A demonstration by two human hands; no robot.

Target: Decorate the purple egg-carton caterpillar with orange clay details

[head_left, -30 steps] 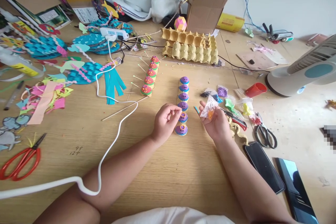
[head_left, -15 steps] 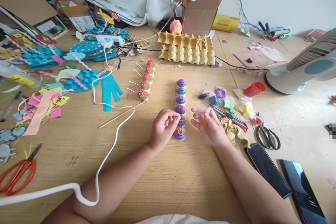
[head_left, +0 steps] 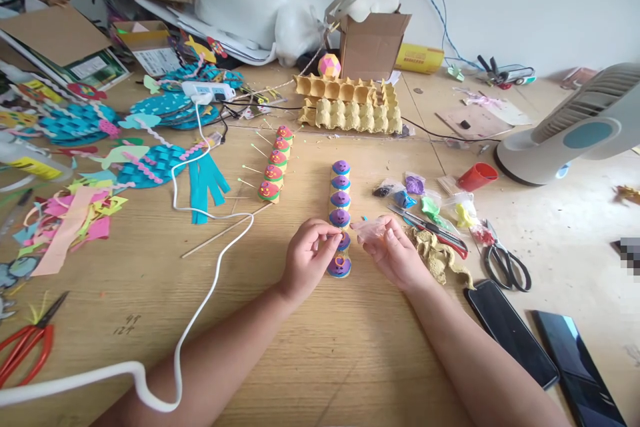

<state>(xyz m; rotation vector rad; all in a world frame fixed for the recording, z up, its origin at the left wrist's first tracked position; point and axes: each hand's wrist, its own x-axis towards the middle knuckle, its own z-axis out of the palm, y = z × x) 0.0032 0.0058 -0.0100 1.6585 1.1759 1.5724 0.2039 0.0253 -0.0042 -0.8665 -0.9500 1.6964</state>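
A row of purple domes with blue edges and small faces (head_left: pixel 341 199) runs away from me down the middle of the table. Orange shapes mark the nearest domes. My left hand (head_left: pixel 311 250) is just left of the near domes, thumb and forefinger pinched; what lies between them is too small to make out. On the other side, my right hand (head_left: pixel 393 250) holds a small clear plastic bag (head_left: pixel 370 229) by its fingers. A second row, with red and green domes (head_left: pixel 273 173) and pins sticking out, stands farther left.
Bags of coloured clay (head_left: pixel 431 209), a cutter (head_left: pixel 440 235), black scissors (head_left: pixel 506 267) and two phones (head_left: pixel 513 330) lie right. A white cable (head_left: pixel 215 280) crosses the left side. Egg cartons (head_left: pixel 350 116) stand behind; a fan (head_left: pixel 565 140) stands right.
The view has shifted slightly, so the table's things sit a little lower and to the left. My left hand stays pinched, and the bag in my right hand now shows more toward the domes.
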